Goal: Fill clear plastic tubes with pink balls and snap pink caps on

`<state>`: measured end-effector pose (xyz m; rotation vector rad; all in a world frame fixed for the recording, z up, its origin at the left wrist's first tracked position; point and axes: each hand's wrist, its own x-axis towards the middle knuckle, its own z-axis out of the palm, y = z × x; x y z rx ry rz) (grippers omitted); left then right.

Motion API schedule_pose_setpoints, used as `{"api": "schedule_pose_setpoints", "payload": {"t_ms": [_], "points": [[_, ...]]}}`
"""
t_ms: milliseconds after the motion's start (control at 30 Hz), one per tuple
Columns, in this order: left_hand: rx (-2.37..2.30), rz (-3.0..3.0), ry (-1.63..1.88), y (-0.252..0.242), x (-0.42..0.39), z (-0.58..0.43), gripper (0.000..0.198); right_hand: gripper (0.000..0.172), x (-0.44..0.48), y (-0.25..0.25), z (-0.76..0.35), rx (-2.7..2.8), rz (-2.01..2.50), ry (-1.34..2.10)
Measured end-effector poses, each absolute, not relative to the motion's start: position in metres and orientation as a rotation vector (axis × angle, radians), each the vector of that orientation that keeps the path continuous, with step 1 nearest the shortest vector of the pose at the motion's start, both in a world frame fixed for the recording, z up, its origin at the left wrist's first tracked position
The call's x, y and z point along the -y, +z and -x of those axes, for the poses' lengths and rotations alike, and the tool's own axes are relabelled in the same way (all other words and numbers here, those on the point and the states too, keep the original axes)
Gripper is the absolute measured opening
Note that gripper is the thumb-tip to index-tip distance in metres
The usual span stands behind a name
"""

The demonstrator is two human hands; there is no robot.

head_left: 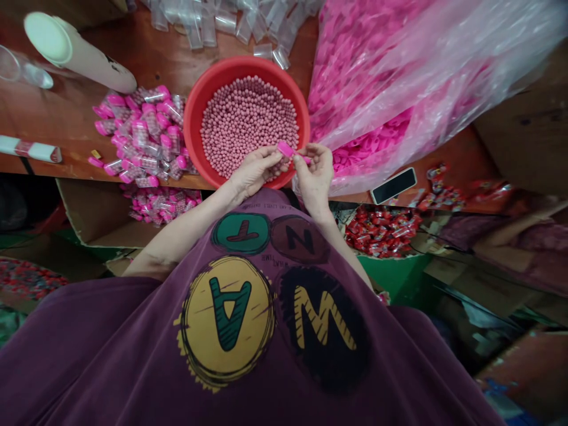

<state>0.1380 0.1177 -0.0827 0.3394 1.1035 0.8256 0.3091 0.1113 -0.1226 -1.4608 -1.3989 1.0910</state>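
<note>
Cap (285, 149), pink, between left hand (254, 173) and right hand (318, 176), seemingly touching both

PASSABLE: bare counter (148, 56) between white cylinder (89, 53) and red bowl (213, 83); air above beads (248, 112) | LEFT: pile of capped tubes (142, 133) crowds bowl | RIGHT: bulky plastic bag (368, 83) close by bowl | FAR: loose clear tubes (225, 22)

From my station I see a brown counter (153, 50) bearing a red bowl (194, 103), pink-capped tubes (141, 135) at its nine o'clock, clear tubes (226, 22) at twelve, plastic bag (377, 89) at three, phone (393, 185) at four.
</note>
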Motion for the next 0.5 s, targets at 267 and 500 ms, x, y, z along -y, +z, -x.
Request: {"api": "schedule_pose_setpoints", "payload": {"t_ms": [267, 500], "points": [[-1.114, -0.34, 0.858, -0.088, -0.115, -0.138, 0.024, 0.043, -0.109, -0.114, -0.318, 1.445, 1.513, 1.052], [-1.059, -0.398, 0.831, -0.085, -0.113, -0.14, 0.025, 0.04, -0.112, -0.097, -0.316, 1.572, 1.438, 1.044]]}}
